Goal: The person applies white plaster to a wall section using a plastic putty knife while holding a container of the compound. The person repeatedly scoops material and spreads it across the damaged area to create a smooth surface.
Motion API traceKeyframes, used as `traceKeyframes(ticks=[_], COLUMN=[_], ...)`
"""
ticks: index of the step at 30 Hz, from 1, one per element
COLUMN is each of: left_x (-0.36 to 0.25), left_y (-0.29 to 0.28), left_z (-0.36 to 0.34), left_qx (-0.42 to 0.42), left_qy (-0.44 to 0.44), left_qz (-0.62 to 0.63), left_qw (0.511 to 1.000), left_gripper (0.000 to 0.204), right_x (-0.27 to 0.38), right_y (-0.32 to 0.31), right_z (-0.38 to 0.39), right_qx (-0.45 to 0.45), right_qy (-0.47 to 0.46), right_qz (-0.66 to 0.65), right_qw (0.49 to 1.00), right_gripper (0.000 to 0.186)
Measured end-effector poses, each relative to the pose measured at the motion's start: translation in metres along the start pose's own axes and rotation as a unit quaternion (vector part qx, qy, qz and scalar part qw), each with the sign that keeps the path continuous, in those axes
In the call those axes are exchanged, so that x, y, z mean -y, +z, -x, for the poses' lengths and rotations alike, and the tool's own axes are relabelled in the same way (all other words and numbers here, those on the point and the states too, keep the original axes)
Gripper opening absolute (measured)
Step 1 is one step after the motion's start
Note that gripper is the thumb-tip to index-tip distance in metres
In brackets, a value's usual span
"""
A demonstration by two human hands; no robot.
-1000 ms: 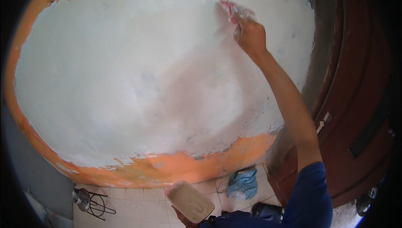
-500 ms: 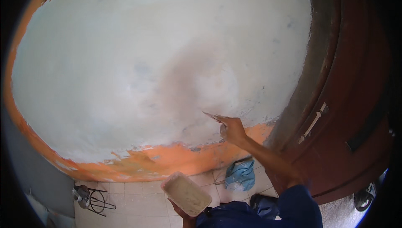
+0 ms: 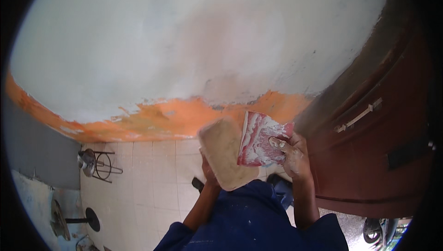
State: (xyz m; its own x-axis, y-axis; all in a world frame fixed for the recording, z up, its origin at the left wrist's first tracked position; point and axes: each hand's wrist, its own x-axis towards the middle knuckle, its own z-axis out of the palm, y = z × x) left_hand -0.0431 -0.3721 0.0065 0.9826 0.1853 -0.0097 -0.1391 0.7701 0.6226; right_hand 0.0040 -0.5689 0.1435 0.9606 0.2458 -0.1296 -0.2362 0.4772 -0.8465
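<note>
My left hand (image 3: pixel 208 170) is wrapped round the left side of a shallow rectangular tub (image 3: pixel 213 164), its fingers partly hidden behind it. The tub is tilted and has a beige, putty-like coating inside. In my right hand (image 3: pixel 296 158), thumb on the face, is a flat red putty spreader (image 3: pixel 264 141) smeared with white putty. The spreader's left edge is right beside the tub's right rim; whether they touch I cannot tell. Beyond both hands rises the wall (image 3: pixel 152 52), coated white with a damp brownish patch, above a band of bare orange paint (image 3: pixel 170 118).
A dark red door (image 3: pixel 364 158) with a pale handle (image 3: pixel 359 116) stands at right. A round metal stool (image 3: pixel 102 164) is on the tiled floor (image 3: pixel 152 177) at left, with a dark round disc on a rod (image 3: pixel 92 219) nearer. A wheel (image 3: pixel 372 230) shows at lower right.
My right hand has come down from the wall with the spreader to beside the tub. The tub has risen a little to the right, and the view has tipped downward.
</note>
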Motion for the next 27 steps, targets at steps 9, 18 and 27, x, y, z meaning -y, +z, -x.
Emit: traceKeyframes(ticks=[9,18,27], left_x=[0.012,0.012,0.007], left_y=[0.013,0.012,0.015], left_z=[0.000,0.005,0.010], left_qx=[0.104,0.115,0.033], left_qy=[-0.105,-0.098,-0.100], left_qz=[0.292,0.308,0.135], left_qw=[0.945,0.939,0.985], left_gripper=[0.073,0.063,0.055], right_x=[-0.029,-0.037,-0.052], right_y=[0.001,0.030,0.032], right_z=[-0.001,-0.006,-0.016], right_qx=[0.015,0.023,0.020], right_qy=[-0.104,-0.065,-0.082], right_qz=[0.358,0.452,0.456], right_qw=[0.928,0.889,0.886], right_gripper=[0.031,0.040,0.052])
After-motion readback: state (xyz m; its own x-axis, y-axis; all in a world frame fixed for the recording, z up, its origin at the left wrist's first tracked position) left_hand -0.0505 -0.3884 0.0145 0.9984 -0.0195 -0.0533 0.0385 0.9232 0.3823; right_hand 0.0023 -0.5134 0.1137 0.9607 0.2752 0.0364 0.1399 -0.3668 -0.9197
